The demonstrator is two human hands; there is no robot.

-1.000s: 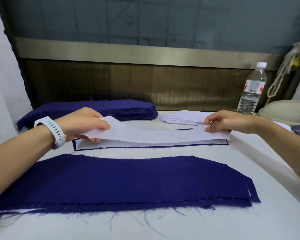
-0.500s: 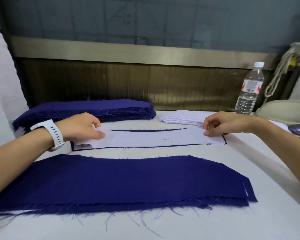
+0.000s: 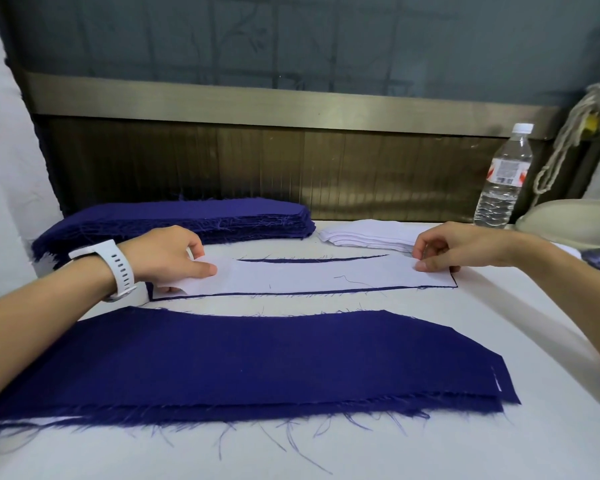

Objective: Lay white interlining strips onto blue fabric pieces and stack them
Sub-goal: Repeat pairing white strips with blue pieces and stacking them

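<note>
A white interlining strip (image 3: 305, 277) lies on a blue fabric piece (image 3: 312, 260) in the middle of the table; only thin blue edges show around it. My left hand (image 3: 167, 258), with a white watch on the wrist, pinches the strip's left end, which is slightly lifted. My right hand (image 3: 461, 249) pinches the strip's right end against the fabric. Nearer to me lies a stack of finished blue pieces (image 3: 257, 362). A thick pile of blue fabric (image 3: 187, 220) sits at the back left, and a pile of white strips (image 3: 368, 233) at the back centre.
A plastic water bottle (image 3: 503, 178) stands at the back right beside a cream-coloured object (image 3: 575, 220) with cord hanging above it. A dark wooden panel runs behind the white table (image 3: 465, 438). Loose blue threads fringe the near stack.
The white strip, held up above the blue piece a second ago, has come down flat onto it. Both hands lowered with it and still hold its ends.
</note>
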